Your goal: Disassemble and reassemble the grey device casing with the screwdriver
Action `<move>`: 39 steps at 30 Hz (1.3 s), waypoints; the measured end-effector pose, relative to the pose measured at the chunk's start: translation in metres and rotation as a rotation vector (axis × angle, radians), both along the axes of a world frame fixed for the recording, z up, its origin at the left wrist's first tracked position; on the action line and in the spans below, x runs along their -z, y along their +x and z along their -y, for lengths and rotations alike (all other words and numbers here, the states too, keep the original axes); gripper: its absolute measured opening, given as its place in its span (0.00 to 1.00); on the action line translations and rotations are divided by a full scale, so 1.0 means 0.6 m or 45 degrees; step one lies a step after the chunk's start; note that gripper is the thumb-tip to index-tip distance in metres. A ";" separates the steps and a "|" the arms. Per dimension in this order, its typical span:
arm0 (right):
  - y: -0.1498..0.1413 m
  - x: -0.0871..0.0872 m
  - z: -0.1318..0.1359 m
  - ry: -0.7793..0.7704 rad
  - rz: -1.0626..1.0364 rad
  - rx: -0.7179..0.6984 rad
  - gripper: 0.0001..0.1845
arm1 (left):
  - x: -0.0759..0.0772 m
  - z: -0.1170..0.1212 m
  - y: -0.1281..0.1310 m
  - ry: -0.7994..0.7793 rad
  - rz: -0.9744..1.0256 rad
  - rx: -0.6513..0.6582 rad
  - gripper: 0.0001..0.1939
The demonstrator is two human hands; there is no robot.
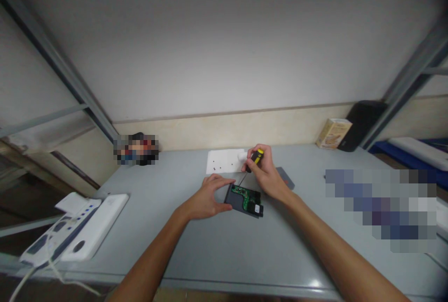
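A small dark device (238, 200) with an exposed green circuit board (248, 196) lies on the grey table (224, 246). My left hand (210, 197) grips the device's left edge, thumb and fingers curled round it. A screwdriver (253, 162) with a yellow and black handle is held in my right hand (268, 173). Its thin shaft points down at the board's upper left corner.
A white sheet (226, 160) with small dark screws lies behind the device. A grey cover plate (286, 178) sits to the right. White power strips (75, 229) lie at the left edge. A small carton (333, 133) and a black object (362, 124) stand at the back right.
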State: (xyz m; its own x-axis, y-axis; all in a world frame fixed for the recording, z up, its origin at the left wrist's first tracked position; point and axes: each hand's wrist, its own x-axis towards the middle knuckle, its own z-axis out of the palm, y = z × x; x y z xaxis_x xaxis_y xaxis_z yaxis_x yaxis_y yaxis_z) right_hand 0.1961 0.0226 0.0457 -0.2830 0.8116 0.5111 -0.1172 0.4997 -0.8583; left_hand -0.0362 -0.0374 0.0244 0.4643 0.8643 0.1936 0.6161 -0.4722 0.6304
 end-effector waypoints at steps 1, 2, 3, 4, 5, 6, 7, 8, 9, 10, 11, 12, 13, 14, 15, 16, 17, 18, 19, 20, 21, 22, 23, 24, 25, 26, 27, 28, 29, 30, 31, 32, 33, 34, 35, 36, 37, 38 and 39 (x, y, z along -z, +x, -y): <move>0.000 0.000 0.000 -0.004 0.003 -0.002 0.14 | 0.000 0.000 0.000 0.001 -0.004 -0.003 0.36; -0.001 0.000 0.000 -0.007 0.005 -0.004 0.14 | -0.001 0.000 0.000 0.003 -0.005 -0.007 0.36; -0.002 0.001 -0.001 -0.011 0.004 -0.006 0.14 | -0.001 0.001 0.000 0.007 -0.004 -0.010 0.36; -0.002 0.001 -0.001 -0.015 0.002 -0.010 0.14 | -0.001 0.001 -0.001 0.011 -0.003 -0.010 0.36; -0.003 0.002 -0.001 -0.019 -0.001 -0.015 0.14 | 0.000 0.001 -0.001 0.013 -0.001 -0.010 0.36; -0.003 0.003 -0.001 -0.022 -0.006 -0.020 0.14 | 0.000 0.001 -0.001 0.012 0.002 -0.009 0.36; -0.004 0.003 -0.001 -0.023 -0.010 -0.024 0.15 | 0.001 0.001 -0.001 0.007 0.004 -0.009 0.36; -0.004 0.003 0.000 -0.024 -0.006 -0.026 0.14 | 0.001 0.001 -0.001 0.001 0.004 -0.008 0.36; -0.004 0.003 0.001 -0.021 0.014 -0.019 0.14 | 0.001 0.001 -0.001 -0.005 0.003 -0.008 0.36; -0.004 0.001 0.003 -0.007 0.051 0.002 0.14 | 0.001 0.002 -0.001 -0.005 0.002 -0.011 0.36; -0.005 -0.001 0.005 0.023 0.102 0.039 0.14 | 0.001 0.002 -0.001 -0.003 -0.001 -0.011 0.36; -0.006 -0.004 0.008 0.070 0.158 0.091 0.14 | 0.001 0.001 0.000 0.002 -0.006 -0.010 0.36; -0.007 -0.008 0.010 0.124 0.209 0.151 0.13 | 0.002 0.001 0.000 0.011 -0.010 -0.011 0.36; -0.009 -0.013 0.011 0.177 0.242 0.209 0.13 | 0.002 0.001 0.000 0.019 -0.014 -0.012 0.37; -0.011 -0.017 0.012 0.218 0.256 0.256 0.11 | 0.003 0.001 0.001 0.026 -0.019 -0.014 0.37; -0.013 -0.022 0.012 0.239 0.253 0.285 0.10 | 0.003 0.001 0.001 0.032 -0.023 -0.016 0.37; -0.014 -0.026 0.011 0.242 0.242 0.296 0.09 | 0.004 0.001 0.001 0.035 -0.028 -0.016 0.37; -0.015 -0.029 0.009 0.234 0.231 0.287 0.08 | 0.005 0.001 0.001 0.038 -0.031 -0.016 0.37; -0.015 -0.032 0.007 0.223 0.223 0.261 0.08 | 0.005 0.001 0.000 0.039 -0.035 -0.012 0.36; -0.015 -0.033 0.004 0.215 0.219 0.222 0.09 | 0.005 0.002 0.000 0.038 -0.039 -0.009 0.36; -0.013 -0.034 0.002 0.209 0.215 0.175 0.09 | 0.005 0.002 0.000 0.036 -0.043 -0.005 0.37; -0.011 -0.034 0.001 0.200 0.207 0.126 0.11 | 0.004 0.002 0.001 0.034 -0.049 0.003 0.37; -0.009 -0.034 0.000 0.188 0.193 0.082 0.12 | 0.003 0.002 0.001 0.034 -0.054 0.011 0.37; -0.007 -0.033 0.001 0.170 0.177 0.047 0.13 | 0.002 0.002 0.002 0.035 -0.059 0.020 0.37; -0.006 -0.033 0.002 0.147 0.165 0.017 0.14 | 0.000 0.002 0.003 0.036 -0.064 0.029 0.36; -0.006 -0.033 0.005 0.125 0.159 -0.002 0.15 | -0.001 0.002 0.004 0.039 -0.068 0.037 0.36; -0.006 -0.033 0.007 0.114 0.159 -0.003 0.14 | -0.002 0.002 0.005 0.041 -0.071 0.043 0.36; -0.007 -0.034 0.010 0.124 0.161 0.018 0.13 | -0.003 0.002 0.005 0.043 -0.075 0.047 0.36; -0.008 -0.035 0.012 0.156 0.161 0.059 0.12 | -0.003 0.002 0.006 0.043 -0.081 0.051 0.36; -0.010 -0.036 0.013 0.199 0.158 0.114 0.10 | -0.004 0.002 0.006 0.044 -0.086 0.053 0.36; -0.011 -0.037 0.013 0.244 0.152 0.170 0.08 | -0.004 0.002 0.006 0.045 -0.089 0.054 0.36; -0.012 -0.037 0.012 0.276 0.149 0.211 0.06 | -0.004 0.002 0.006 0.046 -0.092 0.053 0.36; -0.012 -0.037 0.011 0.289 0.152 0.227 0.05 | -0.005 0.003 0.007 0.048 -0.095 0.052 0.36; -0.011 -0.037 0.009 0.274 0.155 0.214 0.05 | -0.006 0.003 0.007 0.050 -0.099 0.051 0.36; -0.010 -0.036 0.007 0.235 0.148 0.175 0.07 | -0.006 0.003 0.008 0.054 -0.107 0.052 0.36; -0.008 -0.035 0.005 0.185 0.129 0.123 0.09 | -0.008 0.004 0.010 0.059 -0.117 0.053 0.35; -0.007 -0.034 0.004 0.130 0.104 0.069 0.11 | -0.009 0.005 0.011 0.066 -0.128 0.053 0.34; -0.006 -0.033 0.004 0.082 0.080 0.021 0.12 | -0.011 0.005 0.014 0.078 -0.137 0.050 0.33; -0.005 -0.032 0.005 0.050 0.064 -0.011 0.12 | -0.012 0.006 0.016 0.092 -0.146 0.048 0.32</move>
State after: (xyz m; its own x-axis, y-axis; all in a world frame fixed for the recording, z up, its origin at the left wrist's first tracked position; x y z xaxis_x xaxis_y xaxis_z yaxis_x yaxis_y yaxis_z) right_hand 0.1930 0.0199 0.0650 -0.3164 0.7884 0.5276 -0.0788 0.5324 -0.8428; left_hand -0.0266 -0.0408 0.0316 0.5190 0.8314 0.1983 0.6633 -0.5381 0.5201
